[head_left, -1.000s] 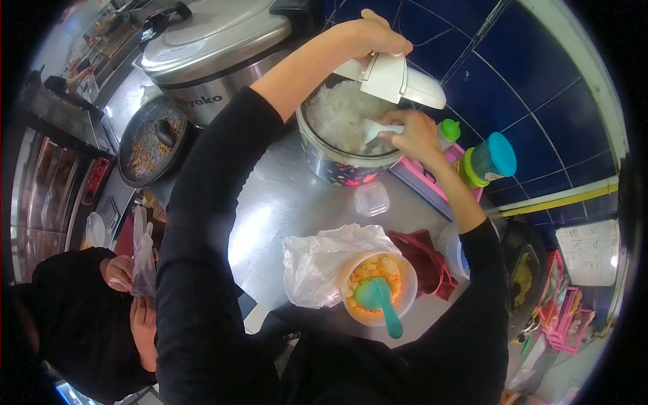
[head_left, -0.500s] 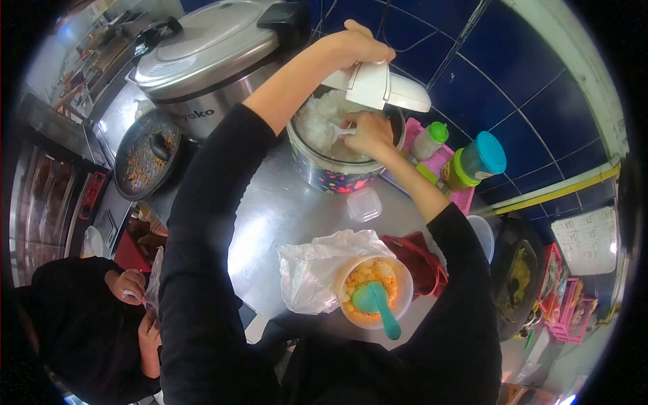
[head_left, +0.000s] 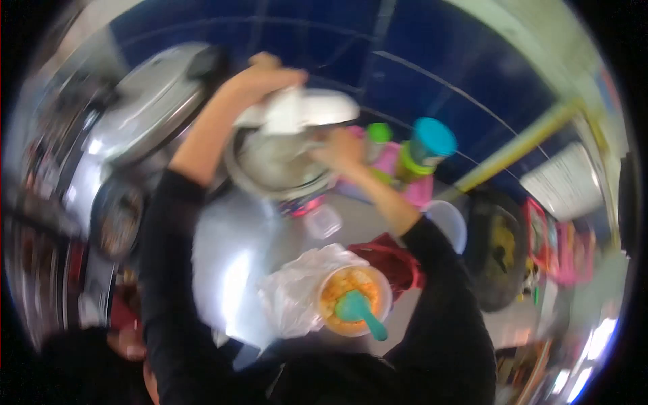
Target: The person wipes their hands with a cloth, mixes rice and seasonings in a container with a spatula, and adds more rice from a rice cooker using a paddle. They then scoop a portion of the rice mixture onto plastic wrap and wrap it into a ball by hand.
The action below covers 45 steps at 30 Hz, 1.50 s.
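Observation:
My left hand (head_left: 260, 82) grips the white lid (head_left: 331, 106) of a rice warmer and holds it raised at the back. Below the lid, the round warmer (head_left: 260, 189) stands uncovered with white rice (head_left: 275, 160) inside. My right hand (head_left: 343, 150) is at the warmer's right side, over the rice, its fingers blurred and curled. Half a second ago a pale rice paddle showed in them; now blur hides most of it. Nearer me, a plastic tub (head_left: 386, 297) of orange-yellow food holds a turquoise spoon (head_left: 364, 316).
A large steel cooker (head_left: 152, 101) and a dark pan (head_left: 116, 216) stand left. A small clear container (head_left: 322, 221), plastic bag (head_left: 290, 297) and red cloth (head_left: 391, 260) lie on the steel counter. Jars (head_left: 432, 143) sit right; another person's hand (head_left: 128, 341) is lower left.
The view has swung right, so the counter things sit further left and the picture is blurred. My left hand still holds the lid up; my right hand stays at the rice.

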{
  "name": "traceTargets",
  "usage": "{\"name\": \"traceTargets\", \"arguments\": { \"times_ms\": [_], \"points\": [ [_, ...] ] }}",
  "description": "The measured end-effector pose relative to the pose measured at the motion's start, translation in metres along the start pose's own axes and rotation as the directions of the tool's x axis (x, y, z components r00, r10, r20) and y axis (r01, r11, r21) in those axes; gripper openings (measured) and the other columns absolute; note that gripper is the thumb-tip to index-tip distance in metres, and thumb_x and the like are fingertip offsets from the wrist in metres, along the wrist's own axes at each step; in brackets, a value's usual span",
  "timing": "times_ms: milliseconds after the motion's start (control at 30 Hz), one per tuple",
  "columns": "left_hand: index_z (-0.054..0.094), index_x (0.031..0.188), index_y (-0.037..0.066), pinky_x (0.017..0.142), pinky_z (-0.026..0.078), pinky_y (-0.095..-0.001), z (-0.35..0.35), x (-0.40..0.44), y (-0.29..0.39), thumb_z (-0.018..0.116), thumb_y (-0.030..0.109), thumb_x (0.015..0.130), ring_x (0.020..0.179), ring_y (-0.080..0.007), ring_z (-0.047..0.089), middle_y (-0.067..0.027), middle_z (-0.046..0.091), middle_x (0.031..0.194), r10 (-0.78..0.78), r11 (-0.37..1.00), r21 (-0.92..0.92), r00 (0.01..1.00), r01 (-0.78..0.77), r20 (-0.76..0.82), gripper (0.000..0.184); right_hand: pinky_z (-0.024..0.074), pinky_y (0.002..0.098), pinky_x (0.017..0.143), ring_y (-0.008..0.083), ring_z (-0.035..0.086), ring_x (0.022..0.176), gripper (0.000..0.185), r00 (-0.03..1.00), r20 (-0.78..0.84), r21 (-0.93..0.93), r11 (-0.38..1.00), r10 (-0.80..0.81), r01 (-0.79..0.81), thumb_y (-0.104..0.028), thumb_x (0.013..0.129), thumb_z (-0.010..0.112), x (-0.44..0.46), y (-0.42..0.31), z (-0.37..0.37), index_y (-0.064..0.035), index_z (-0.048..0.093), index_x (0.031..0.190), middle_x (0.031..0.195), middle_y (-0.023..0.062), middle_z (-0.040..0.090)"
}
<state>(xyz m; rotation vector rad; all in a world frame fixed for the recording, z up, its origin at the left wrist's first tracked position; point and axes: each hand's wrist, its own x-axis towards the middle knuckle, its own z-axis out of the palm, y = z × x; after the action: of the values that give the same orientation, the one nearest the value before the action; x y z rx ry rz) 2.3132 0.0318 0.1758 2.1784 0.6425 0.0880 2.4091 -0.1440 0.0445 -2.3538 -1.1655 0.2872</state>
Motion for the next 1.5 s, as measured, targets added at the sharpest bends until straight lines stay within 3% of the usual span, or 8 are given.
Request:
{"name": "traceTargets", "arguments": {
  "times_ms": [133, 533, 667, 800, 867, 1167, 1367, 1500],
  "points": [
    [0.041, 0.128, -0.009, 0.084, 0.048, -0.0332, 0.014, 0.015, -0.022, 0.072, 0.038, 0.078, 0.104, -0.0224, 0.056, -0.0184, 0.055, 0.117, 0.118, 0.943, -0.301, 0.989, -0.139, -0.087, 0.075, 0.0501, 0.0447, 0.079, 0.0294, 0.062, 0.095, 0.047, 0.997, -0.052, -0.017, 0.998, 0.056, -0.057, -0.035, 0.057, 0.074, -0.009, 0.018, 0.013, -0.0158, 0.071, 0.100, 0.100, 0.0102, 0.066],
    [0.038, 0.118, 0.006, 0.082, 0.044, -0.0362, 0.000, 0.074, -0.062, 0.073, 0.038, 0.064, 0.096, -0.0225, 0.052, -0.0120, 0.051, 0.103, -0.115, 0.990, -0.109, 0.964, 0.092, -0.239, 0.072, 0.0525, 0.0462, 0.076, 0.0378, 0.067, 0.081, 0.022, 0.940, -0.325, 0.424, 0.904, 0.099, 0.051, -0.016, 0.062, 0.061, -0.052, 0.016, 0.020, -0.0032, 0.070, 0.077, 0.080, 0.0237, 0.066],
    [0.055, 0.105, 0.003, 0.070, 0.048, -0.0324, -0.006, 0.086, -0.087, 0.074, 0.024, 0.075, 0.083, -0.0165, 0.056, -0.0063, 0.058, 0.092, 0.109, 0.929, -0.332, 0.978, -0.163, -0.176, 0.042, 0.0523, 0.0504, 0.062, 0.0376, 0.066, 0.070, 0.019, 0.875, -0.467, 0.340, 0.939, 0.129, 0.043, -0.020, 0.061, 0.060, -0.052, 0.029, 0.032, -0.0040, 0.068, 0.068, 0.071, 0.0203, 0.066],
    [0.067, 0.079, -0.002, 0.057, 0.044, -0.0336, -0.012, 0.080, -0.059, 0.073, 0.048, 0.072, 0.068, -0.0145, 0.057, -0.0089, 0.064, 0.077, 0.063, 0.995, 0.086, 0.979, -0.047, -0.196, 0.051, 0.0508, 0.0423, 0.077, 0.0300, 0.066, 0.086, 0.034, 0.929, -0.368, 0.299, 0.951, 0.037, 0.080, -0.022, 0.062, 0.071, -0.077, 0.047, 0.011, -0.0056, 0.071, 0.092, 0.091, 0.0158, 0.069],
    [0.065, 0.091, -0.008, 0.062, 0.048, -0.0332, 0.000, 0.043, -0.027, 0.074, 0.050, 0.070, 0.070, -0.0186, 0.058, -0.0114, 0.063, 0.084, 0.028, 0.994, 0.109, 0.982, -0.007, -0.189, 0.062, 0.0513, 0.0389, 0.079, 0.0276, 0.067, 0.086, 0.035, 0.959, -0.281, 0.344, 0.936, 0.025, 0.077, -0.025, 0.065, 0.071, -0.098, 0.055, -0.010, -0.0058, 0.071, 0.095, 0.095, 0.0145, 0.069],
    [0.065, 0.098, -0.001, 0.071, 0.052, -0.0303, 0.010, 0.039, -0.024, 0.076, 0.040, 0.073, 0.078, -0.0174, 0.062, -0.0109, 0.064, 0.090, -0.016, 0.978, -0.208, 0.996, -0.003, -0.088, 0.049, 0.0505, 0.0309, 0.075, 0.0223, 0.068, 0.088, 0.020, 0.989, -0.126, 0.497, 0.857, -0.080, 0.133, -0.012, 0.076, 0.071, -0.230, 0.093, -0.070, -0.0046, 0.069, 0.094, 0.092, 0.0085, 0.070],
    [0.054, 0.109, -0.007, 0.082, 0.049, -0.0314, 0.022, 0.015, -0.022, 0.079, 0.037, 0.070, 0.093, -0.0202, 0.059, -0.0140, 0.057, 0.101, -0.066, 0.976, -0.212, 0.995, 0.049, -0.074, 0.064, 0.0502, 0.0304, 0.071, 0.0227, 0.065, 0.078, 0.029, 0.982, -0.133, 0.186, 0.970, -0.132, 0.156, -0.015, 0.072, 0.073, -0.314, 0.105, -0.040, -0.0073, 0.069, 0.100, 0.090, 0.0098, 0.068],
    [0.045, 0.120, -0.011, 0.087, 0.046, -0.0331, 0.013, 0.018, -0.054, 0.080, 0.039, 0.068, 0.101, -0.0236, 0.056, -0.0176, 0.053, 0.108, 0.000, 0.987, -0.162, 0.997, 0.012, 0.074, 0.080, 0.0478, 0.0274, 0.061, 0.0173, 0.060, 0.067, 0.039, 0.801, -0.141, -0.341, 0.788, -0.582, 0.512, -0.015, 0.066, 0.069, -0.329, 0.109, -0.026, -0.0103, 0.069, 0.104, 0.089, 0.0039, 0.067]
  ]
}}
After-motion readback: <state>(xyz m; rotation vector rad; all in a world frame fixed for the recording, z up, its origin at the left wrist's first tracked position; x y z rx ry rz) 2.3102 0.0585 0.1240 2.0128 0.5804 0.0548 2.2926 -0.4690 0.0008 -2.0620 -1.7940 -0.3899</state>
